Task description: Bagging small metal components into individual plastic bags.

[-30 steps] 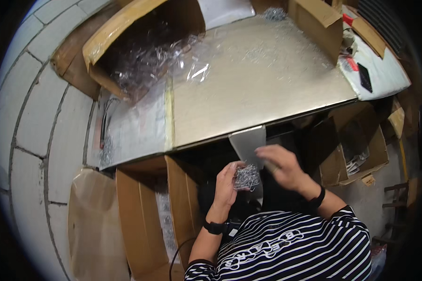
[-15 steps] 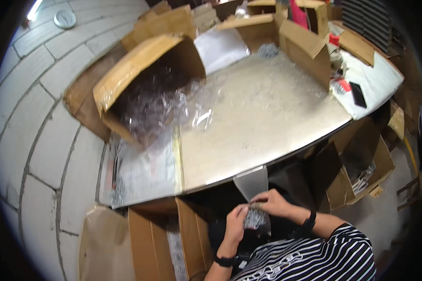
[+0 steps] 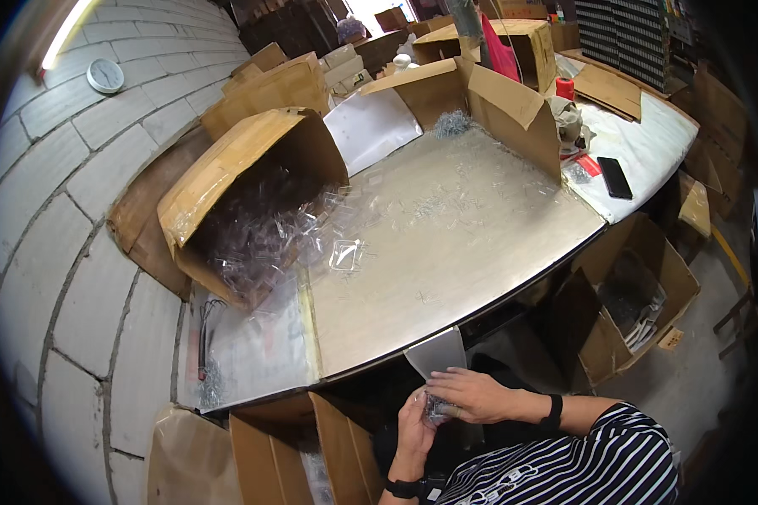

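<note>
Close to my lap, below the table's front edge, I hold a small clear packet (image 3: 435, 409) filled with silvery metal bits. My left hand (image 3: 414, 423) grips its left side, thumb up. My right hand (image 3: 472, 396) lies over its top and right side, fingers close together and partly hiding it. What the bits are is too small to tell. Just beyond my hands, a pale sheet-like chute (image 3: 436, 353) hangs from the table edge.
On the table (image 3: 396, 324), a tipped carton (image 3: 227, 172) spills clear plastic cases (image 3: 290, 236). Thin metal bits lie scattered, with a heap (image 3: 453, 124) at the back. A phone (image 3: 614, 178) lies at right. Open cartons stand below at left (image 3: 341, 446) and right (image 3: 640, 286).
My right hand has gone from pinching the packet's top edge to lying flatter over it. The packet shows less now. My head view has shifted, so the table sits lower in the picture.
</note>
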The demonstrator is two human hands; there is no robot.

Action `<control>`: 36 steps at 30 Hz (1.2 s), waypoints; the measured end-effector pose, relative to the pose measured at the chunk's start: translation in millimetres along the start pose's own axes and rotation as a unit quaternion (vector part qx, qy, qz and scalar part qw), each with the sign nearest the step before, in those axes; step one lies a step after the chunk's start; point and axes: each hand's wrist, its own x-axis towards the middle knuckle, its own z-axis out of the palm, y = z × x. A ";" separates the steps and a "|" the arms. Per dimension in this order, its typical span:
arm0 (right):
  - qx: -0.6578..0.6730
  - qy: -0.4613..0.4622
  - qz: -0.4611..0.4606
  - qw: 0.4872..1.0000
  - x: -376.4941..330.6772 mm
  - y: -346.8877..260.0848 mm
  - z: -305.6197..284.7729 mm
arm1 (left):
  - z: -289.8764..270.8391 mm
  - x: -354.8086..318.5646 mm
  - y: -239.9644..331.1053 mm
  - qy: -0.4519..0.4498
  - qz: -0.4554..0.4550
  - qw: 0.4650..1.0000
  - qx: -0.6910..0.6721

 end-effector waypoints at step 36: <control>0.173 -0.164 0.131 0.962 25.0 -23.5 4.2 | 11.6 -30.3 47.9 0.107 0.041 0.991 0.068</control>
